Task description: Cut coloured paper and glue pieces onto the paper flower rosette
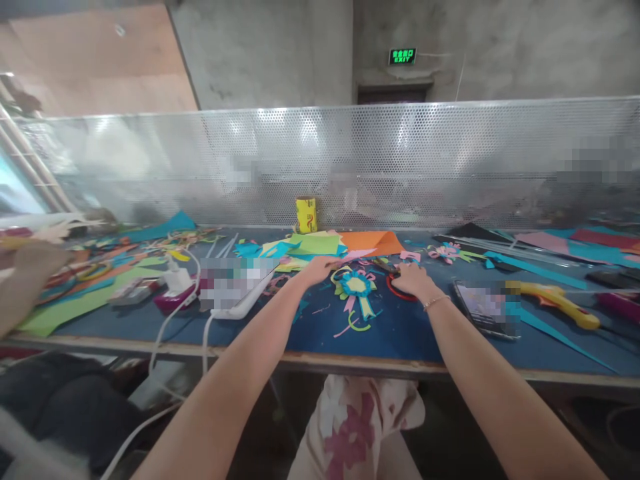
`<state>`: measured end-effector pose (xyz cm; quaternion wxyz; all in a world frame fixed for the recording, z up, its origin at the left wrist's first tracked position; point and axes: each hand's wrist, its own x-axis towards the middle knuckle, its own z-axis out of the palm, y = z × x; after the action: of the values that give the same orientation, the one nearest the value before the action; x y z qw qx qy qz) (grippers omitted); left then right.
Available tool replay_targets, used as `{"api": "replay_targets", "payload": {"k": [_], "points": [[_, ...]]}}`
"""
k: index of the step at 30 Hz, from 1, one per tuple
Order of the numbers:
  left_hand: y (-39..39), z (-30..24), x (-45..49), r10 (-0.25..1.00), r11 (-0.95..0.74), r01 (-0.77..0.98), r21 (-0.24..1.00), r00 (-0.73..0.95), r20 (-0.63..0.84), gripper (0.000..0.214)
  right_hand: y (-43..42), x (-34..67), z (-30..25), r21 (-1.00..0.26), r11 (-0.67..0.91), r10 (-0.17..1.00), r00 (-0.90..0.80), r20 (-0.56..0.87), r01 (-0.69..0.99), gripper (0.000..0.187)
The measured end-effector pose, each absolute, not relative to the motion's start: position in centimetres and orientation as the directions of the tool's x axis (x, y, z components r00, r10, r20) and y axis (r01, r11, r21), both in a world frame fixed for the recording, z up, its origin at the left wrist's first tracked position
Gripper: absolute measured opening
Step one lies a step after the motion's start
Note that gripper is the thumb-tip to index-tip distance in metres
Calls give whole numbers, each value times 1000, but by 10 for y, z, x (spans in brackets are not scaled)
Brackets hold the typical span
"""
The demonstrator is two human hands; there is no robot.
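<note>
Paper rosette (356, 285) lies between hands (413, 279) whose grip I cannot tell; sign (403, 56) reads "EXIT".

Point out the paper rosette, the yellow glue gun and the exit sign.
Paper rosette (356, 285): head view, its pale yellow centre.
Yellow glue gun (559, 301): head view, middle of its body.
Exit sign (403, 56): head view, middle of its lit face.
</note>
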<state>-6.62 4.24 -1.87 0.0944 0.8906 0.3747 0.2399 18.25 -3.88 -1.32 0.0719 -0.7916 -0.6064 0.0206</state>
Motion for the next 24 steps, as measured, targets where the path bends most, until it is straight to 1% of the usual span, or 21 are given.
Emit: {"api": "replay_targets", "payload": {"k": [2,5,7,10,14,20,24], "points": [[43,-20,-65,722,-689,652,316,585,368,45,-40,182,-12,-128,-250,965,258,52,960,49],[48,-22,-72,820,-550,811,199,477,317,56,-41,181,-12,-118,-246,966,253,53,962,49],[54,-23,-81,876,-444,883,151,393,280,53,-40,182,-12,-119,-245,966,252,53,962,48],[62,-24,-94,915,-374,918,133,342,213,42,-38,183,-14,-119,-244,966,252,56,962,48],[67,-24,-101,929,-358,928,102,343,141,39,-36,184,-15,-111,-243,966,250,62,964,47],[63,-25,-101,918,-360,932,46,345,197,38,-41,182,-13,-151,-258,962,268,49,954,46],[60,-25,-101,911,-362,932,29,347,222,35,-43,180,-12,-159,-264,960,275,51,951,46]]}}
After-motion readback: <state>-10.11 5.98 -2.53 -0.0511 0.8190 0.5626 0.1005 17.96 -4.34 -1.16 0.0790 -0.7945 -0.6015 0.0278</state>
